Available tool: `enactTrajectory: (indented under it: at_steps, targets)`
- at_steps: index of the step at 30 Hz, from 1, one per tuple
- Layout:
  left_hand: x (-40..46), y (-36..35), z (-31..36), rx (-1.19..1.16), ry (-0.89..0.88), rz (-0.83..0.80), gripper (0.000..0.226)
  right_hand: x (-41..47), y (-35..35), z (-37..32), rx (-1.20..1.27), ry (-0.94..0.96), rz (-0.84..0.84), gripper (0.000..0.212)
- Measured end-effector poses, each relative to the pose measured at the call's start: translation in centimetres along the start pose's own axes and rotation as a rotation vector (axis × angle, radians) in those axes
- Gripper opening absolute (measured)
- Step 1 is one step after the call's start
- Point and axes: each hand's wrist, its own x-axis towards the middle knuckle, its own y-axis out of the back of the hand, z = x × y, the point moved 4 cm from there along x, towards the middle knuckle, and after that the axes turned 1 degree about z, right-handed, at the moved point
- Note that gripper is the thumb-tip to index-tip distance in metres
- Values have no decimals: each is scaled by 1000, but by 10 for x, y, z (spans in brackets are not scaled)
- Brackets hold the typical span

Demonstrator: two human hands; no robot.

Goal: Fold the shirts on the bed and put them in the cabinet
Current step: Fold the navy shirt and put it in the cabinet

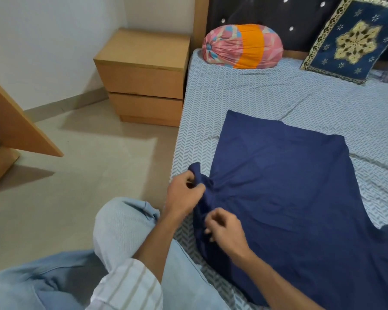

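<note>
while spread over the bed (244, 95), navy shirt (289, 186) edge pinched in left hand (184, 193) and right hand (224, 231)

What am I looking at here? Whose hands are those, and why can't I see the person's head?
The camera sits on the person's head and looks down, so you see what they see: their own arms and knees, but never their head. No robot here, just two bare hands. They are sitting at the edge of a bed with a patterned sheet. A dark blue shirt lies spread flat on it. The left hand pinches a bunched bit of the shirt's edge, probably a sleeve. The right hand has curled fingers on the cloth just beside it; it seems to have a grip on the fabric too. At the top of the bed are a round pink and orange pillow and a blue and gold cushion. A wooden bedside cabinet stands beside the bed.
</note>
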Motion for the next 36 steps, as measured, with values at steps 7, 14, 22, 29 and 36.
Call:
enactTrajectory:
  at_steps: [7,14,22,29,36]
  targets:
    - [-44,-77,40,269,-549,-334,16,28,97,19,787,-464,-4,54]
    - [-72,-101,35,489,-752,-623,35,29,132,43,464,-424,29,17]
    - [-80,-96,4,1148,-448,-649,81,27,142,65,505,-469,247,9]
    - [-87,-104,8,1114,-496,-718,73,24,153,62,633,-437,282,6]
    - [-92,-106,3,1242,-481,-795,74,25,154,68,678,-454,294,8]
